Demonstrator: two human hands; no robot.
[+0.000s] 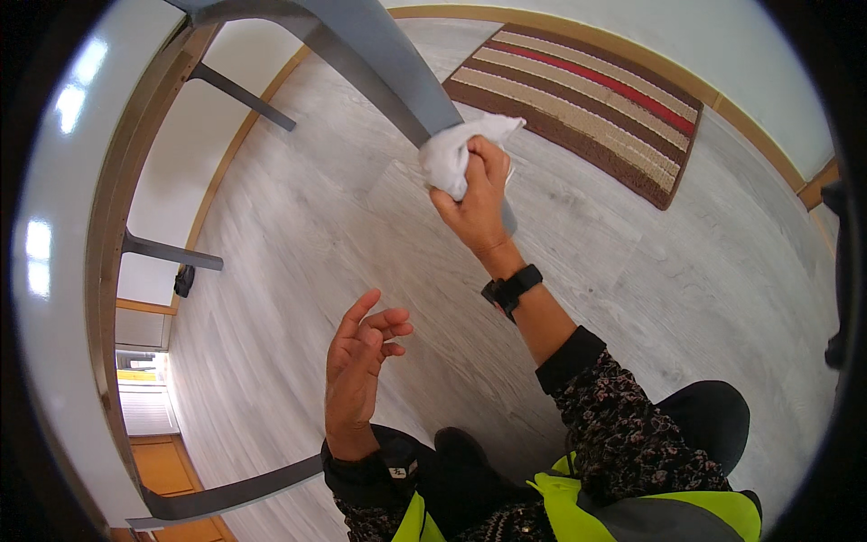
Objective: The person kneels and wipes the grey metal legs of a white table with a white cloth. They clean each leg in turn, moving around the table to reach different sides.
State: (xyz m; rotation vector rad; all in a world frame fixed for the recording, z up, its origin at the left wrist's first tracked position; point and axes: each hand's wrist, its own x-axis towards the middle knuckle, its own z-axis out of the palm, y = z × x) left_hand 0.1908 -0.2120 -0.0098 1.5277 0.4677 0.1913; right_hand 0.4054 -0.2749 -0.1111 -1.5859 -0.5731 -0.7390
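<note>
Right hand (head view) (479,199): clamped on the white cloth (444,163), which lies against the grey table leg (397,81), far centre.
Left hand (355,375): fingers apart, holding nothing, near centre above the grey wood-look floor (280,280).
Cloth risk: could slip or bunch if the pinch is weak; a loose corner points right, toward the striped mat (587,108).
Leg risk: a hard sideways push might shift the table.
Leg foot: mostly hidden behind right hand and wrist.
Cloth wrap: far side unseen, extent unclear.
White tabletop (54,352): cut off, left.
Black object (184,281): far left, too small to identify.
</note>
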